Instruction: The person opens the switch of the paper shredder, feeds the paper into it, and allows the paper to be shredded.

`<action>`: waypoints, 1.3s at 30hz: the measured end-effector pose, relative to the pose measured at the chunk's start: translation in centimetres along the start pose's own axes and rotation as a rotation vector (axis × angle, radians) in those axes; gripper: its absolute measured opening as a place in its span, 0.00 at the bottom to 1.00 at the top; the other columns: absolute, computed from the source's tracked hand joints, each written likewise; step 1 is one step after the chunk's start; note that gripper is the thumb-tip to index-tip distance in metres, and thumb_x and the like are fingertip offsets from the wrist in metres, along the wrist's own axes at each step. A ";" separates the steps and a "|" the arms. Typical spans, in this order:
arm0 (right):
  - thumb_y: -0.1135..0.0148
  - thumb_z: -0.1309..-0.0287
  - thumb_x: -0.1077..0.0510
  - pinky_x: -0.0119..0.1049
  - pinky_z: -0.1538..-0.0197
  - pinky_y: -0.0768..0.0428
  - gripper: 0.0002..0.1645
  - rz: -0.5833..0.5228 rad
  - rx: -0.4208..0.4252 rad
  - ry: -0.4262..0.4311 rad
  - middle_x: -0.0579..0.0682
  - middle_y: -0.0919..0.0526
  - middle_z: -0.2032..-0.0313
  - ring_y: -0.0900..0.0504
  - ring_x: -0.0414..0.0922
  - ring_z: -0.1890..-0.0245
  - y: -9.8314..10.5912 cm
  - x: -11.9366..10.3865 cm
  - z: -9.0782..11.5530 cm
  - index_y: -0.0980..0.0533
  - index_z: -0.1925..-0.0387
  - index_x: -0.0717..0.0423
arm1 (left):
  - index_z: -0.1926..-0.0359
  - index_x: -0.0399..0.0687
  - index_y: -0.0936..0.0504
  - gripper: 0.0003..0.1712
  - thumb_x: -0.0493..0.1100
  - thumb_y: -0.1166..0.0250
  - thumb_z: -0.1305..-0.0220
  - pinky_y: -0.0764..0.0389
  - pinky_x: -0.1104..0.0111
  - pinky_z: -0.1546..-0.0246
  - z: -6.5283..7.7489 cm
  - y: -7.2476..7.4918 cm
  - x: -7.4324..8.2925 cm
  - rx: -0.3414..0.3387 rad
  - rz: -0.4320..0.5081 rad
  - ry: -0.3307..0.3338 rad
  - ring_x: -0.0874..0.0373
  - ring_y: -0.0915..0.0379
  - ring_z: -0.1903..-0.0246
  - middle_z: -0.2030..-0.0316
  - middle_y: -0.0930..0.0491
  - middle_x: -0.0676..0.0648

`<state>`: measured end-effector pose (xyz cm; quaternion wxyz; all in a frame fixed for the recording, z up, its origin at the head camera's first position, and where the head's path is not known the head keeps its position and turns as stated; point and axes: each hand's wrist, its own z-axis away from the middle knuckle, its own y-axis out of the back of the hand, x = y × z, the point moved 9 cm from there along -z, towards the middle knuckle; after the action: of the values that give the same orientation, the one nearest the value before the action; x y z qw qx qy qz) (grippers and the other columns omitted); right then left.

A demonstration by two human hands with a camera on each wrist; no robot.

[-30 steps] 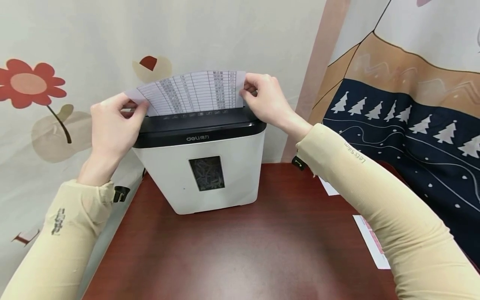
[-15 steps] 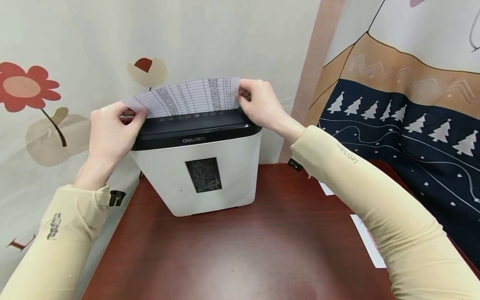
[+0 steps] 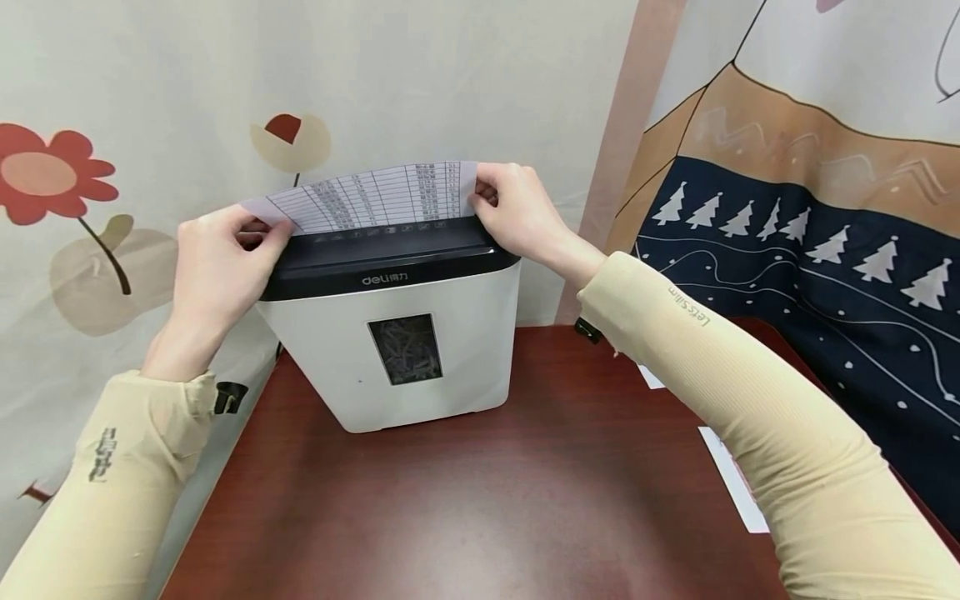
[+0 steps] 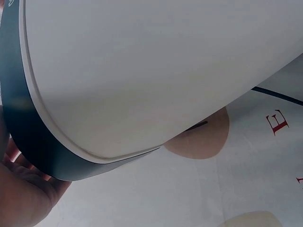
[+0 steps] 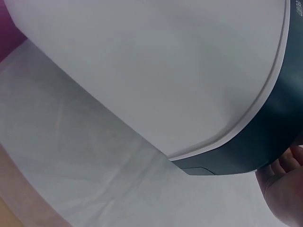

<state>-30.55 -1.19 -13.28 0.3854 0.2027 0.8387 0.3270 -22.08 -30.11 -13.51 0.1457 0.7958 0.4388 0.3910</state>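
Note:
A printed sheet of paper (image 3: 375, 196) stands upright in the top of a paper shredder (image 3: 315, 333), its lower edge hidden in the black lid (image 3: 450, 250). My left hand (image 3: 225, 258) pinches the sheet's left end between thumb and fingers. At the other end, my right hand (image 3: 521, 208) pinches the right edge just above the lid. Paper shreds show through the dark window (image 3: 406, 348) in the white bin. Both wrist views look along the bin's sides, with part of the left hand (image 4: 28, 189) and of the right hand (image 5: 284, 184) at the lid's ends.
The shredder stands on a reddish-brown table (image 3: 480, 483) close to a patterned curtain (image 3: 450, 75). A white card with some pink (image 3: 735, 479) lies at the right, partly under my right forearm. Another white piece (image 3: 651, 377) shows behind that sleeve.
The sheet has sunk lower into the shredder, so less of it shows above the lid. My right hand has come down slightly with it. Both hands keep their pinch.

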 end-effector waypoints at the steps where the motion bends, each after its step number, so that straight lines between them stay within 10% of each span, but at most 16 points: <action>1: 0.45 0.29 0.66 0.34 0.52 0.18 0.15 -0.002 -0.002 0.003 0.56 0.08 0.56 0.12 0.46 0.59 -0.1 0.0 0.0 0.15 0.49 0.59 | 0.58 0.42 0.09 0.11 0.42 0.34 0.33 0.33 0.94 0.63 0.0 0.0 0.0 0.000 0.000 0.001 0.98 0.32 0.73 0.76 0.33 0.91; 39: 0.39 0.28 0.61 0.41 0.38 0.15 0.16 -0.040 0.012 0.050 0.55 0.10 0.45 0.11 0.48 0.48 0.9 1.4 3.1 0.15 0.44 0.59 | 0.52 0.47 0.08 0.12 0.42 0.34 0.31 0.26 0.90 0.52 1.3 -0.6 1.6 0.053 0.117 -0.034 0.88 0.25 0.62 0.68 0.26 0.87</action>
<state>-28.95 1.47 -14.86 0.3697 0.1798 0.8539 0.3191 -20.94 -28.31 -13.92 0.1090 0.8301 0.3994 0.3735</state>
